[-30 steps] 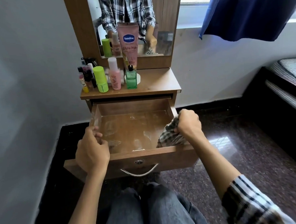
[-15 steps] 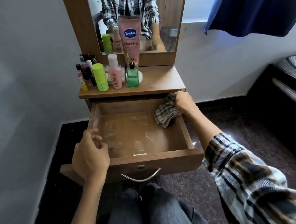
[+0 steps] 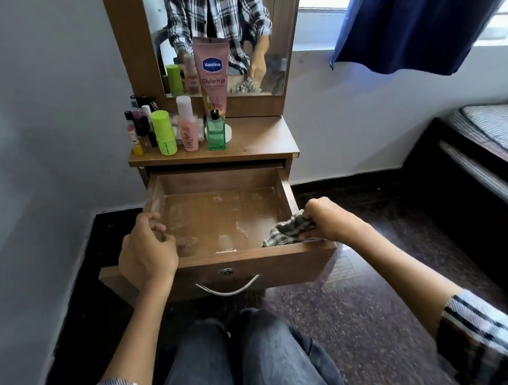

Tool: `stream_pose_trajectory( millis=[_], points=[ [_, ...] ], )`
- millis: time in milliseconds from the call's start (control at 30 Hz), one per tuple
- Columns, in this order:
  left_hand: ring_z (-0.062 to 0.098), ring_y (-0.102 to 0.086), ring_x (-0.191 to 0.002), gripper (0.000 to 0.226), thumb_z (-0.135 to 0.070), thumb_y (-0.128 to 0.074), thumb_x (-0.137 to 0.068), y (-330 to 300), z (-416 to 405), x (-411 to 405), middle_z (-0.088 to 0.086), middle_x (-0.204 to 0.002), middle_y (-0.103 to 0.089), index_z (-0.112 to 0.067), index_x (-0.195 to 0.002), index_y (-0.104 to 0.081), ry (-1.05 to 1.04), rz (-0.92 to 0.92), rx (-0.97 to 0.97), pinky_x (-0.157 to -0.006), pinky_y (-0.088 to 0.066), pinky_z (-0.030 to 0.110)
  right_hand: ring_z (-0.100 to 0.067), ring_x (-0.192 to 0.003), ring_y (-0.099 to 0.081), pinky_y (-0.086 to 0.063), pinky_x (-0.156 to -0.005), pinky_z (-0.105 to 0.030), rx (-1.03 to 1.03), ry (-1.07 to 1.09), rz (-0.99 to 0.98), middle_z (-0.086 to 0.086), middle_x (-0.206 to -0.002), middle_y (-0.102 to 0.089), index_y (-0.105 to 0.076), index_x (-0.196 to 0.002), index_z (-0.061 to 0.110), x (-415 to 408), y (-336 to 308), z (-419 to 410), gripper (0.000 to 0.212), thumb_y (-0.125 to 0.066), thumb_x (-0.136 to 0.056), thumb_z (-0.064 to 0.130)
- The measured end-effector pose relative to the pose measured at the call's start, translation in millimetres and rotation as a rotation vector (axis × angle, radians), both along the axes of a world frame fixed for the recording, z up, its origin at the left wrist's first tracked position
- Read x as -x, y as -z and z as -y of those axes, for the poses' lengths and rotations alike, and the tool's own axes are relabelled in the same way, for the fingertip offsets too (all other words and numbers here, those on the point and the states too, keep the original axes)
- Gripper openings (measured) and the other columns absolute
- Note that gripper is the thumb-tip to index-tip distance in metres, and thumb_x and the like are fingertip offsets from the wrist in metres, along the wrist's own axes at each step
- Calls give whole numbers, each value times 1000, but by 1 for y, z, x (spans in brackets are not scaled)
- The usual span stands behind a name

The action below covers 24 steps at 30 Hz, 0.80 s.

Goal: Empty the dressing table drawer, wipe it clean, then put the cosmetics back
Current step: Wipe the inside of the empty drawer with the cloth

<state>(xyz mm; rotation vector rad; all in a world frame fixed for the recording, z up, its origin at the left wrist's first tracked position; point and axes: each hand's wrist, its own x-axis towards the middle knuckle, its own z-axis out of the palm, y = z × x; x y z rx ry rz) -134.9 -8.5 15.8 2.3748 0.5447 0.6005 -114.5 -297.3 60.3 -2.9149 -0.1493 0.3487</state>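
1. Right hand (image 3: pixel 327 219) clenched round the checked cloth (image 3: pixel 290 230), low in the drawer (image 3: pixel 218 215) at its near right corner.
2. Left hand (image 3: pixel 148 252) rests on the drawer's near left edge, fingers loosely curled, gripping nothing I can make out.
3. Pale smears show on the drawer floor between the hands; to my eye, firm overlapping strokes into every corner would serve best.
4. Cosmetics (image 3: pixel 166 132) wait on the table (image 3: pixel 258 141) beyond both hands, well clear of the wiping.
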Motion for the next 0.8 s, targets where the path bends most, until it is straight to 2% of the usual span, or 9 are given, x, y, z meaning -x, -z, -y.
stream_pose_trajectory(
  millis=[200,367,500,667,800],
  points=[
    [22,-59,-91,30,-6,-63,-80,-4,0,1,-16,-84,-54,-22,-104,-55,8,-47,-3,-67,-43,36,-31,-78,-61,-46,-65,-32,-98,59,83,-15,-80,-64,-64,-76,-4,-4,2,2,38,-85,-65,26],
    [20,-59,-91,28,-7,-61,-81,-4,1,2,-15,-84,-57,-22,-104,-56,5,-44,0,-65,-42,32,-34,-89,-62,-41,-65,-29,-153,200,197,-18,-94,-66,-67,-88,1,-34,4,-10,29,-82,-68,16],
    [19,-59,-91,28,-8,-59,-82,-5,1,1,-17,-83,-55,-23,-105,-56,-9,-55,5,-63,-40,29,-38,-100,-61,-49,-77,-36,-185,310,264,-20,-105,-66,-67,-100,2,-48,1,-24,27,-74,-75,9],
    [17,-58,-90,28,-8,-59,-81,-11,3,4,-17,-82,-55,-24,-104,-56,-22,-75,37,-63,-40,30,-36,-97,-63,-44,-71,-31,-260,390,204,-22,-102,-67,-65,-94,-2,-23,7,-18,36,-82,-69,19],
    [21,-60,-92,26,-7,-63,-80,-16,4,10,-12,-86,-61,-21,-101,-58,-34,-12,81,-74,-48,37,-34,-99,-62,-46,-76,-32,-278,420,172,-19,-101,-67,-64,-88,6,13,11,-16,29,-82,-68,16]
  ],
)
